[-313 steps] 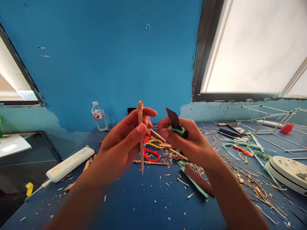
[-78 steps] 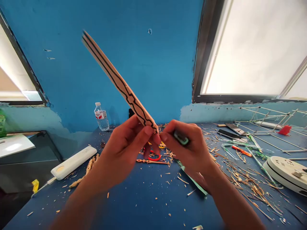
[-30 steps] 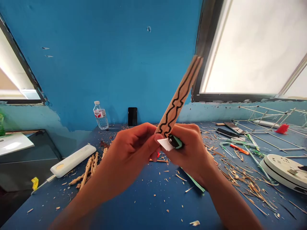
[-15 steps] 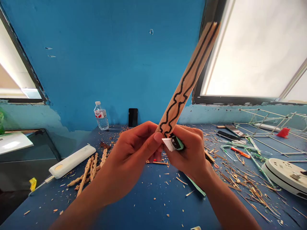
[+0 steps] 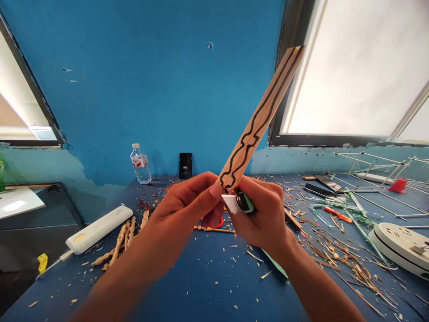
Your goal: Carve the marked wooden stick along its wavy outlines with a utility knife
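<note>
A flat wooden strip with two wavy black lines drawn along it slants up to the right in front of the wall. My left hand pinches its lower end between thumb and fingers. In my right hand is a green and black utility knife, its broad pale blade lying against the strip's lower end near my left thumb. The right fingers wrap the handle and sit close by the strip's edge. Below the hands, a thin carved stick and something red lie partly hidden.
Carved wooden sticks and a white power bank-like box lie left. A water bottle and phone stand by the wall. Wood shavings, an orange pen-like item, a white round power strip and a stick frame are right.
The strip's upper end has dipped slightly, and the blade and both hands have shifted a little left. The phone's screen, dark before, now shows some lit marks.
</note>
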A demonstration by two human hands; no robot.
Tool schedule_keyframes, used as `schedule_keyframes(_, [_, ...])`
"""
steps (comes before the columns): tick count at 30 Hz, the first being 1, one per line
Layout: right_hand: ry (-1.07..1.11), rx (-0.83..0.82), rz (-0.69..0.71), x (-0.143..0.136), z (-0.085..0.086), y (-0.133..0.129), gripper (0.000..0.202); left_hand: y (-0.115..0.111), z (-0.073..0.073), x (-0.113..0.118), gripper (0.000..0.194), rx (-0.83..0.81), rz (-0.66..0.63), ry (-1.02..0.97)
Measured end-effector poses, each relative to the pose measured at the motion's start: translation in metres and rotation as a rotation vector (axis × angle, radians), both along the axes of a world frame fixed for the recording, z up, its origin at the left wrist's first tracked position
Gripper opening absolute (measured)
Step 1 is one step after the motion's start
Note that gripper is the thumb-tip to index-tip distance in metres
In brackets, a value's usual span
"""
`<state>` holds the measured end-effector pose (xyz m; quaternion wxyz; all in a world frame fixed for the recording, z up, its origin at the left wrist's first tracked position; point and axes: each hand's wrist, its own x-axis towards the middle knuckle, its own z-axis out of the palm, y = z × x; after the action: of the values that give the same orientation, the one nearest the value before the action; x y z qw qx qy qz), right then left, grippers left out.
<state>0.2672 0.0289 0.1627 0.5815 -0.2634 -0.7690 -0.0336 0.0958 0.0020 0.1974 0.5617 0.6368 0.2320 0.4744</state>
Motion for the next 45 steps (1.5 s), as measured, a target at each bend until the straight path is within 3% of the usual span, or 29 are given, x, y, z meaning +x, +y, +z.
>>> schedule_keyframes(13, [0.004,-0.018,-0.095,-0.009,-0.001,-0.001,0.018,0.006,-0.003,0.000,0.022,-0.081,-0.057,-0.036])
schedule_keyframes(18, [0.015,0.033,-0.281,-0.012,-0.004,-0.001,0.023,0.009,-0.008,0.006,0.027,-0.071,-0.054,-0.069])
schedule_keyframes(22, [-0.029,0.036,-0.385,-0.010,-0.007,0.000,0.017,0.010,-0.009,0.007,0.029,-0.032,-0.068,-0.109])
schedule_keyframes(34, [-0.011,0.123,-0.434,-0.004,-0.004,0.008,0.019,0.005,-0.012,0.016,0.023,-0.147,-0.109,-0.194])
schedule_keyframes(36, [0.020,0.101,-0.341,-0.003,-0.004,0.010,0.017,0.005,-0.011,0.017,0.019,-0.160,-0.079,-0.238])
schedule_keyframes(39, [0.041,0.037,-0.122,0.000,-0.002,0.012,0.019,0.009,-0.010,0.016,0.015,-0.116,0.086,-0.301])
schedule_keyframes(42, [0.122,-0.163,0.148,0.004,0.003,0.011,0.014,0.017,-0.011,0.013,0.013,-0.036,0.218,-0.283])
schedule_keyframes(45, [0.258,-0.365,0.425,0.004,0.007,0.010,0.012,0.024,-0.013,0.012,0.014,0.004,0.247,-0.239])
